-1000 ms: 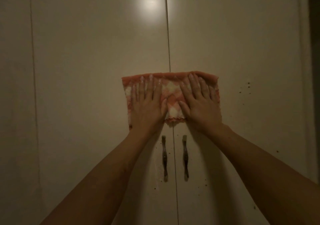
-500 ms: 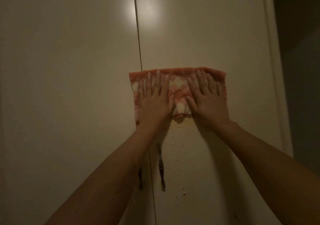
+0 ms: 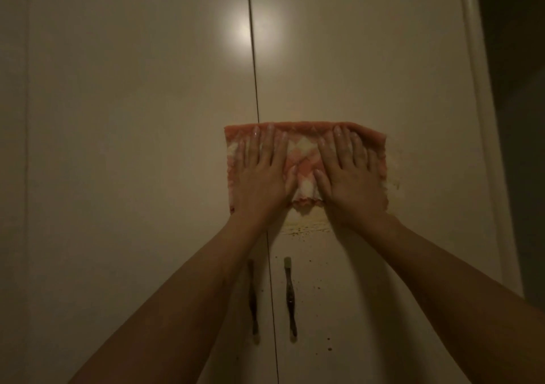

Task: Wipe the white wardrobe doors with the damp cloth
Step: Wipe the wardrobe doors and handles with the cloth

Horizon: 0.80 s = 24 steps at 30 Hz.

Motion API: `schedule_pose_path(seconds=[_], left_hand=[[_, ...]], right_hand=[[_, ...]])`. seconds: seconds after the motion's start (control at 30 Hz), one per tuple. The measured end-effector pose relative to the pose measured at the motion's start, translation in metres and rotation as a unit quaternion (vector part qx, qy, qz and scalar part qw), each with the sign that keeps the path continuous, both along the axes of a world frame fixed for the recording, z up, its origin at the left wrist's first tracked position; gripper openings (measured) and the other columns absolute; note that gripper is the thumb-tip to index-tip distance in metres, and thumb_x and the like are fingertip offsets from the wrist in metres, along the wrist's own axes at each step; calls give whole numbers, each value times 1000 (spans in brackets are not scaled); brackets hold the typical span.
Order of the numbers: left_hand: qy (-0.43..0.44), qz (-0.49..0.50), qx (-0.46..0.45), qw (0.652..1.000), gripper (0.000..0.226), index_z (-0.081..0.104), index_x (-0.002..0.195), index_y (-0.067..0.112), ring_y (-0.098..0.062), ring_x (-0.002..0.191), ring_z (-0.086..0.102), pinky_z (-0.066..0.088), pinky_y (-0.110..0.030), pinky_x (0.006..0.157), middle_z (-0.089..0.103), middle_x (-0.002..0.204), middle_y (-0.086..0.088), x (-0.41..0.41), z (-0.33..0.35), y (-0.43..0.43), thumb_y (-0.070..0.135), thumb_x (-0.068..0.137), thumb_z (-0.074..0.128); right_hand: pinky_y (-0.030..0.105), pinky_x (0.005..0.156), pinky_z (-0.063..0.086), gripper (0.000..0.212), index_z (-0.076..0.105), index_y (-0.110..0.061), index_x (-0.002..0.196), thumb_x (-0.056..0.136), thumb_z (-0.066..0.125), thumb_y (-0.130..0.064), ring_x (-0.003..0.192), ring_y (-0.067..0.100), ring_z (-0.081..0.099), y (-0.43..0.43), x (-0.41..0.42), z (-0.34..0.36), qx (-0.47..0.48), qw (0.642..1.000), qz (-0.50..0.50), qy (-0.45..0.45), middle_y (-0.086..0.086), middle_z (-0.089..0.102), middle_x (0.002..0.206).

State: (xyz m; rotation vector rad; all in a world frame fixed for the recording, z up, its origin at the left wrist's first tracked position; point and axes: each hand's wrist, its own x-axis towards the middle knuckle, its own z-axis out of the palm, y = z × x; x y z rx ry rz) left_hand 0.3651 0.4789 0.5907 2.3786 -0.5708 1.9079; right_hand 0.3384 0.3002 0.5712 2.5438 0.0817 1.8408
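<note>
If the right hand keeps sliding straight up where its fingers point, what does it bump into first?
Probably nothing. The right hand lies flat on the cloth, fingers pointing up the right door. Above it the panel looks bare and smooth to the picture's top edge.

Two tall, glossy white wardrobe doors fill the view, the left door [image 3: 132,147] and the right door [image 3: 368,59] meeting at a thin dark vertical seam. A folded pink-and-white checked cloth [image 3: 303,159] lies flat against them, mostly on the right door, its left edge crossing the seam. Below it sit a yellowish smear [image 3: 306,225], dark specks [image 3: 320,286], and two slim dark metal handles [image 3: 290,298] flanking the seam.
</note>
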Motion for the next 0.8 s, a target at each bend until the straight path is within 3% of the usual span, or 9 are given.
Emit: schedule_pose_path(seconds=[0.13, 0.5, 0.8], left_hand=[[-13, 5, -14, 1000, 65, 4, 153, 21, -24, 149, -6, -5, -43, 120, 0, 162, -6, 3, 26, 32, 49, 98, 24], [-55, 29, -21, 998, 62, 16, 152, 20, -23, 149, 5, 5, -44, 121, 12, 161, -5, 11, 70, 128, 48, 97, 25], [-75, 56, -44, 995, 62, 25, 150, 20, -25, 147, 16, 12, -45, 118, 22, 159, -6, 20, 74, 194, 45, 94, 29]], right_hand=[[44, 121, -9, 65, -14, -27, 155, 102, 9, -56, 150, 22, -17, 36, 6, 27, -1, 1000, 14, -14, 3, -17, 164], [52, 121, 5, 66, 3, -28, 158, 98, 13, -53, 152, 26, -4, 124, 24, 81, -26, 998, 29, -44, 1, -4, 166], [44, 120, -1, 62, 10, -26, 158, 102, 25, -48, 152, 25, -1, 193, 31, 98, -71, 994, 59, -57, 1, 2, 166]])
